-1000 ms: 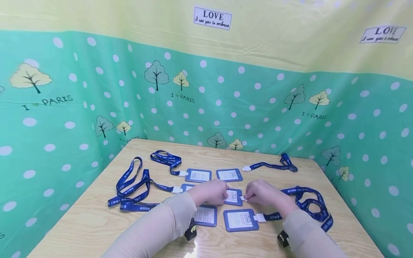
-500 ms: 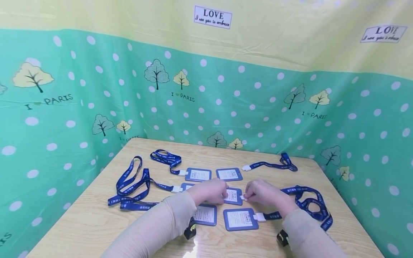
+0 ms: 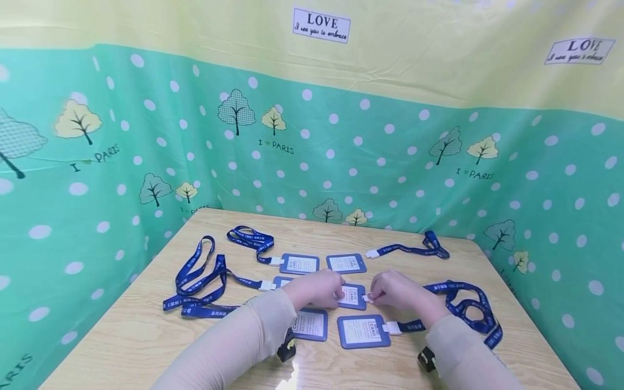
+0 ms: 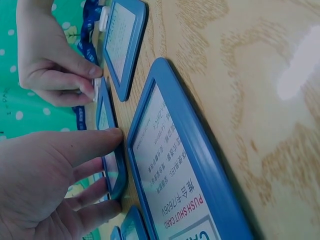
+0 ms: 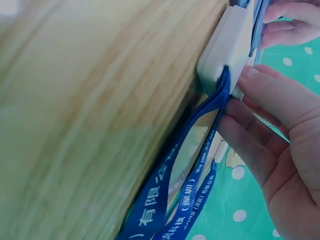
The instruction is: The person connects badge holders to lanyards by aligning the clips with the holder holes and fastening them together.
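Note:
In the head view the left hand point(image 3: 319, 288) holds the middle-right blue card holder point(image 3: 355, 297) by its edges, thumb on the near edge in the left wrist view. The right hand point(image 3: 396, 291) pinches the white clip point(image 3: 368, 298) at that holder's right end. Its blue lanyard point(image 3: 468, 311) lies looped at the right. Just in front is another holder point(image 3: 364, 331) with a white clip point(image 3: 392, 328) on its right. Whether the pinched clip is fastened to the holder cannot be told.
Behind the hands lie two holders point(image 3: 300, 264) point(image 3: 346, 264); a loose-ended lanyard clip point(image 3: 372, 254) sits beside the right one. Another holder point(image 3: 312, 325) is partly under the left arm. Lanyards point(image 3: 197, 281) spread over the table's left side. Patterned cloth point(image 3: 292, 179) stands behind.

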{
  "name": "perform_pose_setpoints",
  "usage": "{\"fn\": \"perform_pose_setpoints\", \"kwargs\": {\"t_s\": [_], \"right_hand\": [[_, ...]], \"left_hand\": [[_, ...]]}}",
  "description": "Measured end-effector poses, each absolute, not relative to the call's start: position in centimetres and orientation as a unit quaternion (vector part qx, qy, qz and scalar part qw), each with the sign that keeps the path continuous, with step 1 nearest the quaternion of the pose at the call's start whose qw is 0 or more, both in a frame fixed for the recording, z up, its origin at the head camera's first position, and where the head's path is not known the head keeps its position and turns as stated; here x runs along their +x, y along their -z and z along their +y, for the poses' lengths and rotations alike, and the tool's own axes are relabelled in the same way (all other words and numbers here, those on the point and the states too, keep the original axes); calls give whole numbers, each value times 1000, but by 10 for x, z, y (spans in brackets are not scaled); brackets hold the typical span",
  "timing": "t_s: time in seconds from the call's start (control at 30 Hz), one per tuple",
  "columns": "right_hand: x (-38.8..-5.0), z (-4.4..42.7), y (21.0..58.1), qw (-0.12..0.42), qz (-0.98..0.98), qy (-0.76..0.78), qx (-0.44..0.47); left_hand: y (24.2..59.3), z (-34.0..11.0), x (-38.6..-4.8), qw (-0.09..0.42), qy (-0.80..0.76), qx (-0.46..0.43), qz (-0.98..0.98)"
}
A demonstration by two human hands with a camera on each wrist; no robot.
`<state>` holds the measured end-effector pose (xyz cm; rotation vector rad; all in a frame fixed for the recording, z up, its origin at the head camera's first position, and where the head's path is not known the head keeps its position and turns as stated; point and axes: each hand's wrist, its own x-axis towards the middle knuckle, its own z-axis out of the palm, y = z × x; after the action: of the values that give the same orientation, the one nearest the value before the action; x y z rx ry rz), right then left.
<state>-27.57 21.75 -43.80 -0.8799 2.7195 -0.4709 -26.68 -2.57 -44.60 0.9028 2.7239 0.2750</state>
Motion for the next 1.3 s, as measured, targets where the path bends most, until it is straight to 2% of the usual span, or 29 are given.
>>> {"fn": "perform_pose_setpoints", "kwargs": {"t_s": [1.3], "right_hand": [[-281,214,438,119,933,157,-302]], "left_hand": [[446,-27,-269,129,-96,320,934]]}}
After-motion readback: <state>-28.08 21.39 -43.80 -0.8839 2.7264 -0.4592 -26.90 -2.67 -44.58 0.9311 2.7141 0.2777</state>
